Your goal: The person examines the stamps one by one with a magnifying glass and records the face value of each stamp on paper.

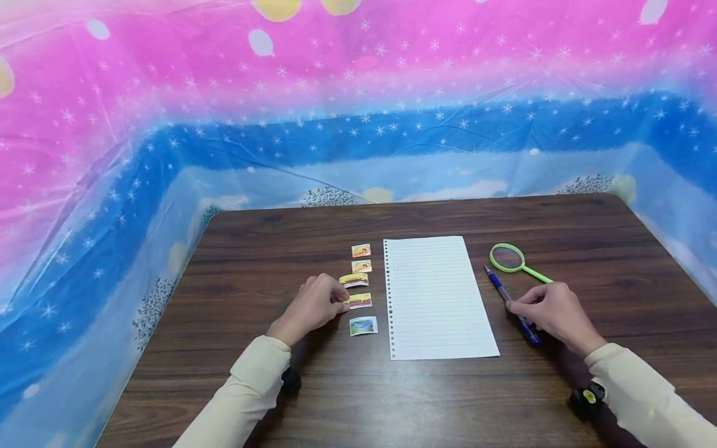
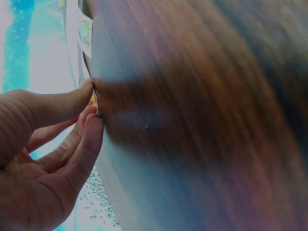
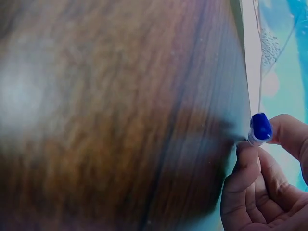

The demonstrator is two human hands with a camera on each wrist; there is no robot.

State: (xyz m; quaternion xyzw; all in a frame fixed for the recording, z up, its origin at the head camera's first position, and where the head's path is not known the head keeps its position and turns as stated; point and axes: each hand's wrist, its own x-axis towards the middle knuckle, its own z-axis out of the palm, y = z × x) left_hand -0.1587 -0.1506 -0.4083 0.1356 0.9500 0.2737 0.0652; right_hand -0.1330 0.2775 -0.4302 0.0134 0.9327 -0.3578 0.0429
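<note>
In the head view my left hand (image 1: 320,302) has its thumb and fingertips at the left edge of a yellow-and-brown postage stamp (image 1: 361,300), pinching it near the table top. Another yellow-and-brown stamp (image 1: 355,280) lies just above those fingers, slightly curled. My right hand (image 1: 551,312) pinches a blue ballpoint pen (image 1: 495,278) by its barrel, tip pointing away from me. The pen's blue end (image 3: 262,126) shows between thumb and fingers in the right wrist view. In the left wrist view, the left hand (image 2: 57,144) largely hides the stamp at its fingertips.
Two orange stamps (image 1: 361,251) lie farther up the column, and a blue-green landscape stamp (image 1: 363,326) lies nearest me. A lined sheet (image 1: 437,305) with faint writing at upper left lies mid-table. A green-rimmed magnifying glass (image 1: 523,266) rests beyond the right hand. Patterned cloth (image 1: 358,124) surrounds the table.
</note>
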